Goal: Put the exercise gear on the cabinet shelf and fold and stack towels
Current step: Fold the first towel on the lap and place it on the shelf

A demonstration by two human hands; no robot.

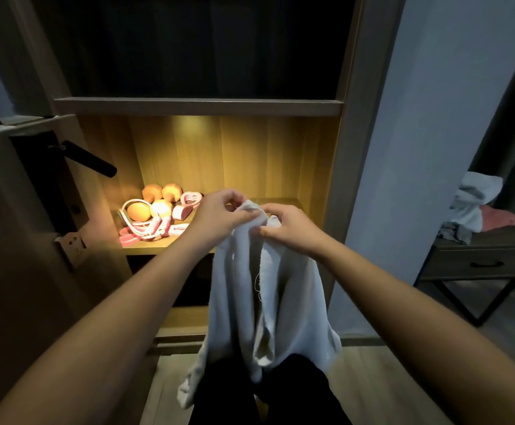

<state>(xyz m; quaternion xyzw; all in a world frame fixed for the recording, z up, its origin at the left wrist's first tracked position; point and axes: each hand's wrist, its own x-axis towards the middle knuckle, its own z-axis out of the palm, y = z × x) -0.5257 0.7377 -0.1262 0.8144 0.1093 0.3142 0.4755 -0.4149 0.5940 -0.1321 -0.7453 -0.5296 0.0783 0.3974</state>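
A white towel (268,302) hangs down in front of me, bunched and unfolded, its lower end reaching my dark trousers. My left hand (219,214) pinches its top edge on the left. Beside it my right hand (290,228) pinches the same top edge. Both hands are held in front of the lit cabinet shelf (164,247). On the left half of that shelf lie orange dumbbells (152,202), a pink skipping rope (155,228) and pink heart-shaped grips (189,204).
A door with a black lever handle (90,162) stands open at the left. At the right a low bedside table (480,262) with a drawer carries a heap of white and red cloths (477,207). A pale wall (409,148) separates it from the cabinet.
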